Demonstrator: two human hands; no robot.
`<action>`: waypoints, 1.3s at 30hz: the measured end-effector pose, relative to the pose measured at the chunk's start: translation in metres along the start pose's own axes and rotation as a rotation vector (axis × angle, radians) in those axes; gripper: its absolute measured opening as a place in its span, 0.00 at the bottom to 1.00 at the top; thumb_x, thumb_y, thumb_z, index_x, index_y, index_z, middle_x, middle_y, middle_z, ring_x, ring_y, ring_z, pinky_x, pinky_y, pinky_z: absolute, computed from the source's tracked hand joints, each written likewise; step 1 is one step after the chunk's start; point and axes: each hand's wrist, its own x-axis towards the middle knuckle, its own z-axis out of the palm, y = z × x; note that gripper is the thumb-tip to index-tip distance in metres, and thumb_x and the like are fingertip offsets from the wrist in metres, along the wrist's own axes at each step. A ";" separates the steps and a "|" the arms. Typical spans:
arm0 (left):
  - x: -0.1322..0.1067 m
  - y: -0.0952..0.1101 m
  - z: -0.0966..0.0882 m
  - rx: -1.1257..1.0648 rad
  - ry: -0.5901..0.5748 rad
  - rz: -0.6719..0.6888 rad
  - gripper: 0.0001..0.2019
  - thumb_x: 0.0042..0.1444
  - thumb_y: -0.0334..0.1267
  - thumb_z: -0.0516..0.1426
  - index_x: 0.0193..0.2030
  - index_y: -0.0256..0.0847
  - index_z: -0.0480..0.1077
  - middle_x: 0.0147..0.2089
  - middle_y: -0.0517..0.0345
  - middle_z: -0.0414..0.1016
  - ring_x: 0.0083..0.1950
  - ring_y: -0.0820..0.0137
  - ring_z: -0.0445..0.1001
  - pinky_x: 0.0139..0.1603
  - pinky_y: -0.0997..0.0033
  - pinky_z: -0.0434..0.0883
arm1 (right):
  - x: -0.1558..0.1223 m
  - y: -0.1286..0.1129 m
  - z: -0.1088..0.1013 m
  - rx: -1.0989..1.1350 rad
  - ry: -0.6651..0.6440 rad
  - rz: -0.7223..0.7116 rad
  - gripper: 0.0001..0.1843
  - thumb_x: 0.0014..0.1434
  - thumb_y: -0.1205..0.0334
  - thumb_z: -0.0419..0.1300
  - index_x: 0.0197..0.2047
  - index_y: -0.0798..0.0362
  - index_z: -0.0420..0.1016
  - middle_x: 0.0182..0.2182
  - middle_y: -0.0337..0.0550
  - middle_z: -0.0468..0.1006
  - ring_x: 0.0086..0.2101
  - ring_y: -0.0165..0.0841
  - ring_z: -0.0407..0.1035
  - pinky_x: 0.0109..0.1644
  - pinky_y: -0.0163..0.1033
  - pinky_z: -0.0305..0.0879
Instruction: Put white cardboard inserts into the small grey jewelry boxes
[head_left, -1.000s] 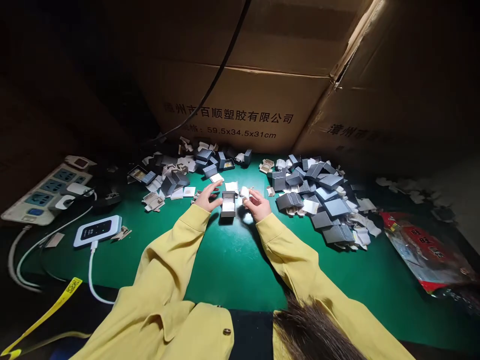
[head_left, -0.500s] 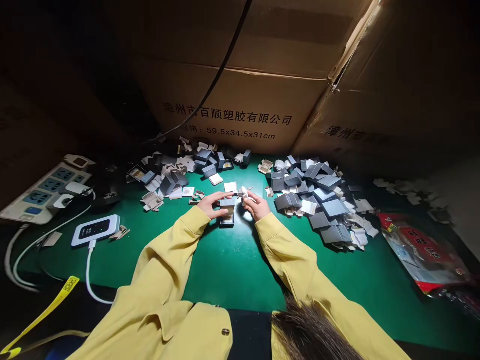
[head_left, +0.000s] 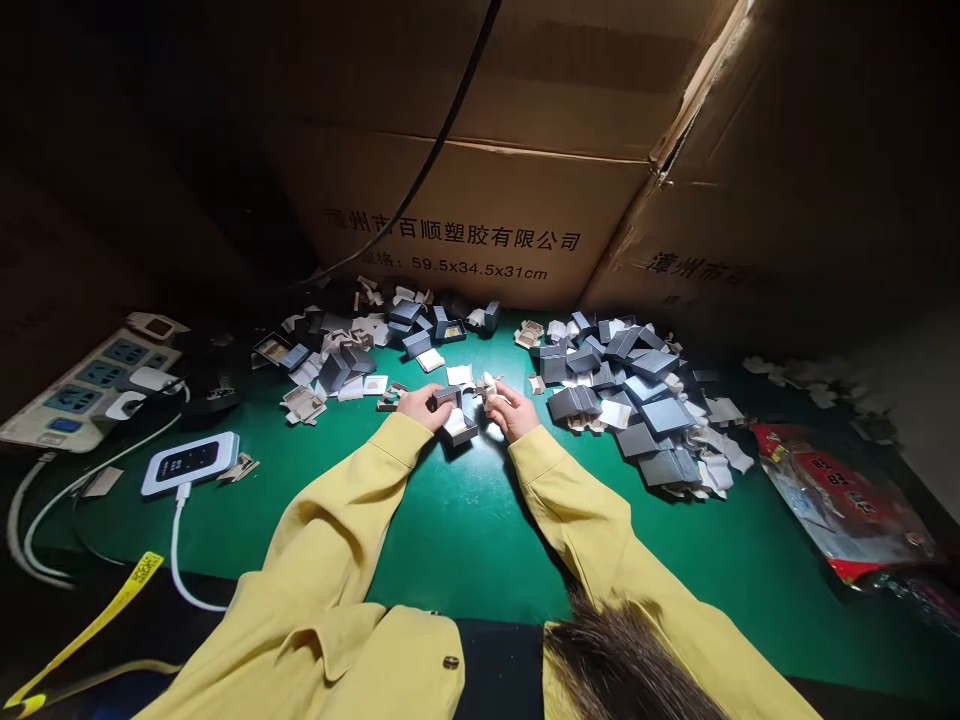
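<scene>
My left hand (head_left: 424, 406) is closed on a small dark box (head_left: 460, 430), at the middle of the green table. The box is tilted, with a pale inside showing and a dark upper part by my fingers. My right hand (head_left: 513, 411), just to its right, pinches a small white crumpled piece (head_left: 490, 384) between thumb and fingers; its exact kind is too small to tell. A white square piece (head_left: 459, 375) lies just beyond both hands.
Dark small boxes and pale card scraps are heaped on the right (head_left: 637, 375) and back left (head_left: 349, 350). A power strip (head_left: 90, 385), a white device (head_left: 190, 463) with a cable and a red plastic bag (head_left: 844, 500) flank them. Cardboard cartons (head_left: 465, 190) stand behind.
The small box in my left hand has tipped and turned, so its pale inside shows in place of the gold-coloured contents. My left fingers have curled in. My right hand has barely moved.
</scene>
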 end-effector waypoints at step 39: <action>-0.008 0.003 -0.031 0.637 -0.450 0.554 0.14 0.60 0.48 0.50 0.43 0.41 0.68 0.48 0.51 0.64 0.37 0.68 0.70 0.32 0.72 0.66 | -0.012 0.001 0.000 -0.813 -0.237 -0.729 0.22 0.50 0.57 0.63 0.49 0.52 0.75 0.44 0.47 0.76 0.43 0.38 0.68 0.44 0.43 0.69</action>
